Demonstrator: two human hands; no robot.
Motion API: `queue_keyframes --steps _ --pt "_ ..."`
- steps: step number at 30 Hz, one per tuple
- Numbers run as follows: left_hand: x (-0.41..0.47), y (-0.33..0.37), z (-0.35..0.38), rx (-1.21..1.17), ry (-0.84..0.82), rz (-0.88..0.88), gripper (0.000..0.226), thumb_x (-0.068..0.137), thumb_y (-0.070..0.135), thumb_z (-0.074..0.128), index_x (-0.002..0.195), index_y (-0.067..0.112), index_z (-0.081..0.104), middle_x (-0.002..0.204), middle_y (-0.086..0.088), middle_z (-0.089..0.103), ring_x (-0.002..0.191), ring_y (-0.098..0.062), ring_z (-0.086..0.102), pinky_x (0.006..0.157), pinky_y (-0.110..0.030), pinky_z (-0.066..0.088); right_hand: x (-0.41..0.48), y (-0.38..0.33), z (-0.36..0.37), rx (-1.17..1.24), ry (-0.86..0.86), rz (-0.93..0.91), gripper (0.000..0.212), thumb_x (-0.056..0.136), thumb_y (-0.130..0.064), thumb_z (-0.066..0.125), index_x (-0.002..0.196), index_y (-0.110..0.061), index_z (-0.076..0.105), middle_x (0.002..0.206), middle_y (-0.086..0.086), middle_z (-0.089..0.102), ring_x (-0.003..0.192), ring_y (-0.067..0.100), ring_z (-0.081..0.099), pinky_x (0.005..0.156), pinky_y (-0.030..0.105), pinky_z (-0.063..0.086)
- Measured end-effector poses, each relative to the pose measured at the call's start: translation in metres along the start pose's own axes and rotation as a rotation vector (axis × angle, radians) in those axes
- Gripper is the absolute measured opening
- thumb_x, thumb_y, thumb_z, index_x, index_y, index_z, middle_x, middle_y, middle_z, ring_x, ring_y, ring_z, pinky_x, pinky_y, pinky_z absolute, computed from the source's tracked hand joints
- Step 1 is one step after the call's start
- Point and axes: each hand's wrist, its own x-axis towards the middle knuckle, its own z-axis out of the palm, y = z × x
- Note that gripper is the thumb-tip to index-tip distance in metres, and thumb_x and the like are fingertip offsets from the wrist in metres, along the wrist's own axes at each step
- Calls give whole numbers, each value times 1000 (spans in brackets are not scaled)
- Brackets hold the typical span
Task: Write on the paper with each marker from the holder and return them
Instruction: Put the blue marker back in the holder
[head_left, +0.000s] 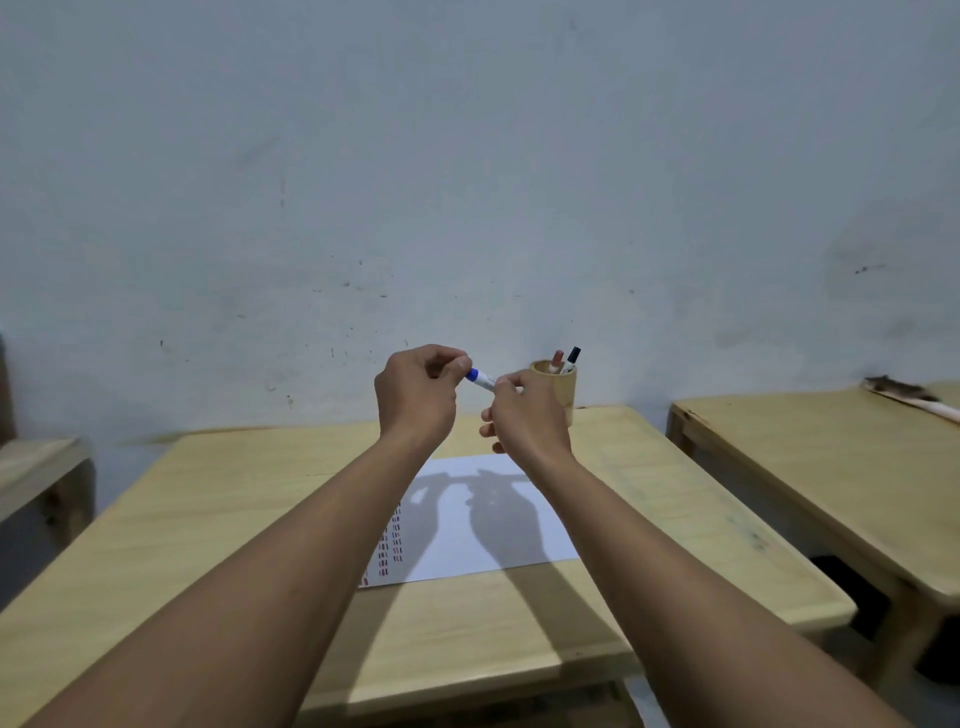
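A blue-and-white marker is held in the air above the table between both hands. My left hand pinches its blue end. My right hand grips the white barrel. Below them lies a white sheet of paper with rows of red marks along its left edge. A round wooden holder stands at the far edge of the table, just behind my right hand. A red marker and a black marker stick out of it.
The paper lies on a light wooden table set against a pale wall. A second wooden table stands to the right across a gap. A wooden bench edge shows at the left.
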Motion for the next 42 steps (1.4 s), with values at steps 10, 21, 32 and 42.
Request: queue_keyframes --steps 10,21,32,42 --pt "35 13 40 -11 -60 43 13 95 26 66 91 22 78 84 12 73 81 -4 66 69 -14 45 49 12 -37 -449 -25 -240 18 99 -30 59 102 -18 72 67 -6 59 65 16 57 54 30 39" --pt "56 -53 125 213 -268 -86 46 92 32 66 135 19 58 125 -2 67 106 -17 63 94 -32 50 139 20 -73 -259 151 -186 16 98 -23 55 112 -18 60 90 4 73 76 16 70 61 30 51" --pt "83 -89 198 288 -453 -147 77 75 38 82 140 16 47 130 -4 62 108 -23 59 85 -32 47 199 43 -76 -327 102 -240 11 101 -27 57 108 -18 59 79 -3 66 66 6 60 54 22 43" --pt "84 -107 213 231 -372 -130 40 84 34 70 118 19 58 109 3 68 92 -19 64 79 -35 56 217 79 -58 -430 -11 -79 26 92 -22 66 83 -1 77 81 8 75 72 24 67 61 30 47"
